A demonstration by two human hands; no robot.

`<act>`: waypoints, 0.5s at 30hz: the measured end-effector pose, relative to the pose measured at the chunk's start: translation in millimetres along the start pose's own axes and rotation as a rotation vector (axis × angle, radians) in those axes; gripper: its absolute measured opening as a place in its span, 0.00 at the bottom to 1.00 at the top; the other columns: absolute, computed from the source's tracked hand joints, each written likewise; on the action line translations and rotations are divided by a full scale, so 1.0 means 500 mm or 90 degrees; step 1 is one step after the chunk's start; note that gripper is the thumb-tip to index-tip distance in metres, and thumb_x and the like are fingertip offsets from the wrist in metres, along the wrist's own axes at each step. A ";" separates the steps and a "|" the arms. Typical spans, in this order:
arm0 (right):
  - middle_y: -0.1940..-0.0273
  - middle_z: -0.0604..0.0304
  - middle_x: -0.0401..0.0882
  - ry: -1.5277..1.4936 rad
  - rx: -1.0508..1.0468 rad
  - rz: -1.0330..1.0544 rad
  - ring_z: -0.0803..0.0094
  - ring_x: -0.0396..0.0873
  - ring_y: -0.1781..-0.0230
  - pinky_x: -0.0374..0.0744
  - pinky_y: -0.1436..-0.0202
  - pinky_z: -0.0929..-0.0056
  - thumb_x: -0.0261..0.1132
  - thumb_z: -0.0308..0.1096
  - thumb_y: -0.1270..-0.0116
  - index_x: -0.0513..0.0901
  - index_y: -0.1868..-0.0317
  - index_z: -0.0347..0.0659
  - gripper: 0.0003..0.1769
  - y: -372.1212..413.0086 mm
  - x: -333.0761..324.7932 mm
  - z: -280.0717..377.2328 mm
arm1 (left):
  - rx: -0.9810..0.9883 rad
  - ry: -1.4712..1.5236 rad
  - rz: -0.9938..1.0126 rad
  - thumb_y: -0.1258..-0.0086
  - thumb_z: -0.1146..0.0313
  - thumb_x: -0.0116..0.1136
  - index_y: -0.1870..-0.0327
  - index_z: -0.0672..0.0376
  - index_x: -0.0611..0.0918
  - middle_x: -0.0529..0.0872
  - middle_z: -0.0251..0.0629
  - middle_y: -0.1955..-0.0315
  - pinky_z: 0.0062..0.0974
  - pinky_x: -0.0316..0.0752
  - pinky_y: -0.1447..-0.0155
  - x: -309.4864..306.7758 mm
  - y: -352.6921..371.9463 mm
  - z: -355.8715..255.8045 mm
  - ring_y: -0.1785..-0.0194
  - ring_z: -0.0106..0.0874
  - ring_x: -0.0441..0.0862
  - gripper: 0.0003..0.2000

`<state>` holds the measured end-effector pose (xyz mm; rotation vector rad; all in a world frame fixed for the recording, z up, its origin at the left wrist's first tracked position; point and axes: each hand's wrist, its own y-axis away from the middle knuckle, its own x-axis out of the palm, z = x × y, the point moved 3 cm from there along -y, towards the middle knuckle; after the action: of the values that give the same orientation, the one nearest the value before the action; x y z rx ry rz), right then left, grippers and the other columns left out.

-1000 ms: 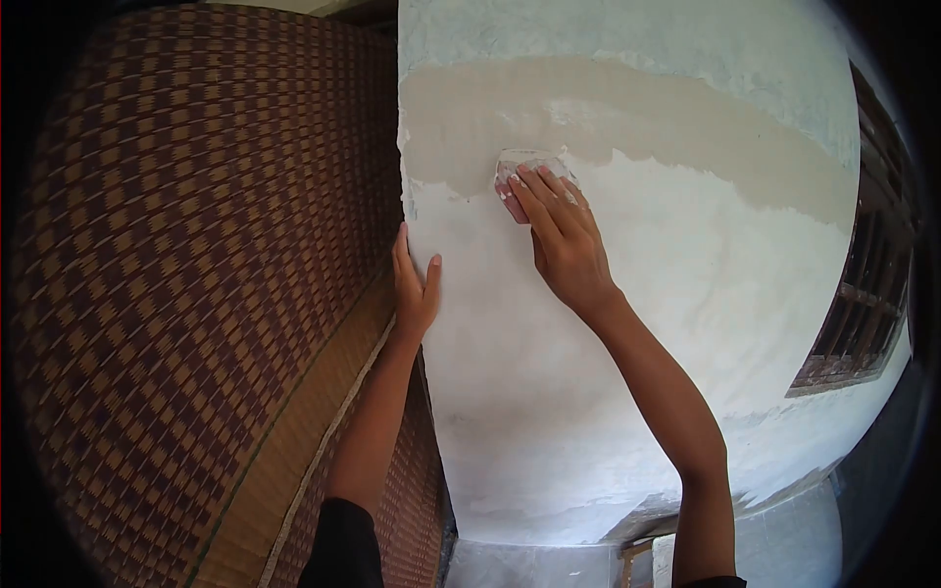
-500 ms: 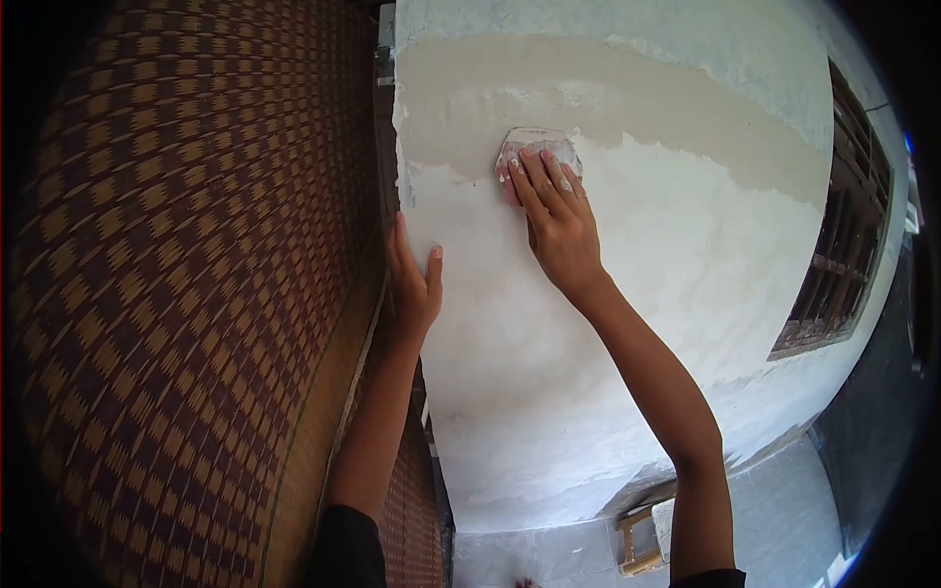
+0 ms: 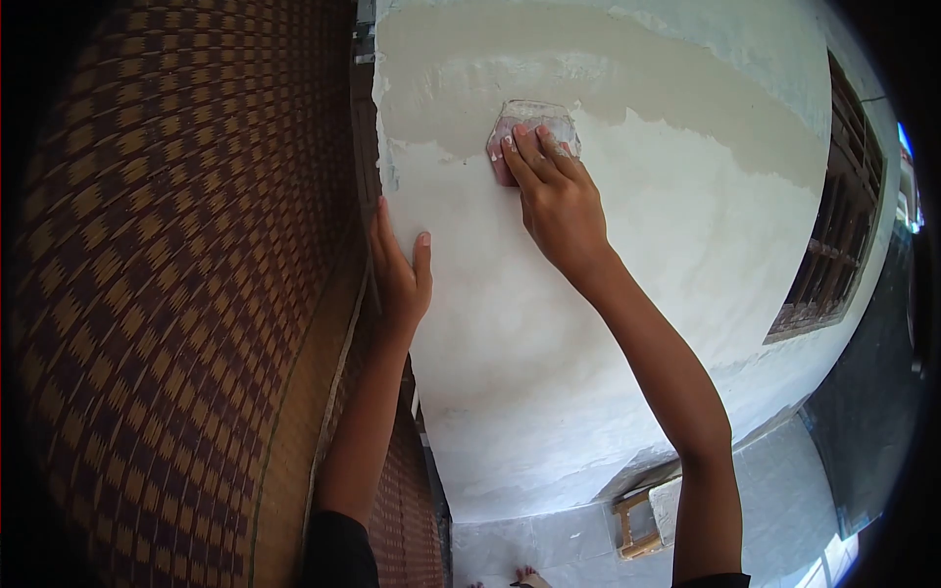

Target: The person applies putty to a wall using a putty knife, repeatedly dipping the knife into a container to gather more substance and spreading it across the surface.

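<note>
Pressed against the plastered wall [image 3: 529,323] is a flat, pinkish scraper [image 3: 502,162] smeared with white plaster. My right hand [image 3: 564,201] holds it from below, fingers laid over its face. Around and above the scraper runs a band of darker, beige plaster; the wall below is paler. My left hand [image 3: 402,269] rests at the wall's left edge with thumb and fingers apart, holding nothing.
A woven brown mat [image 3: 176,274] stands along the left. On the right is a barred wooden window [image 3: 833,225]. A small wooden stool [image 3: 639,524] stands on the grey tiled floor [image 3: 569,544], with part of a foot nearby.
The view has shifted slightly, so the wall edge and both hands appear a little higher and further left. The scraper remains in my right hand, near the same patch.
</note>
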<state>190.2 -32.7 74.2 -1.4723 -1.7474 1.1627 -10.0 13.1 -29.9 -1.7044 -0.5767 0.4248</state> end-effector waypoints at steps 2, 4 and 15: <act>0.35 0.50 0.77 -0.001 -0.002 0.005 0.54 0.76 0.34 0.73 0.32 0.54 0.65 0.22 0.41 0.82 0.40 0.37 0.25 0.002 0.002 -0.002 | 0.003 -0.011 -0.001 0.23 0.66 0.52 0.24 0.70 0.52 0.60 0.61 0.30 0.47 0.60 0.26 0.001 0.000 -0.001 0.27 0.54 0.62 0.33; 0.36 0.50 0.77 -0.024 -0.006 -0.004 0.54 0.76 0.35 0.73 0.31 0.54 0.64 0.22 0.41 0.82 0.41 0.38 0.25 0.006 0.003 -0.007 | 0.008 -0.021 -0.001 0.23 0.66 0.52 0.24 0.70 0.52 0.59 0.61 0.30 0.47 0.61 0.26 0.001 -0.001 -0.002 0.27 0.54 0.61 0.33; 0.40 0.50 0.81 -0.004 -0.019 0.042 0.55 0.80 0.39 0.84 0.43 0.61 0.65 0.22 0.41 0.83 0.44 0.37 0.22 0.009 -0.012 0.006 | 0.013 -0.012 0.004 0.22 0.68 0.50 0.23 0.69 0.51 0.58 0.61 0.30 0.47 0.62 0.28 0.001 0.000 -0.014 0.28 0.53 0.62 0.33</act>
<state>191.5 -39.3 69.4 -1.5559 -1.7394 1.1801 -5.7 8.0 -28.3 -1.6847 -0.5791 0.4496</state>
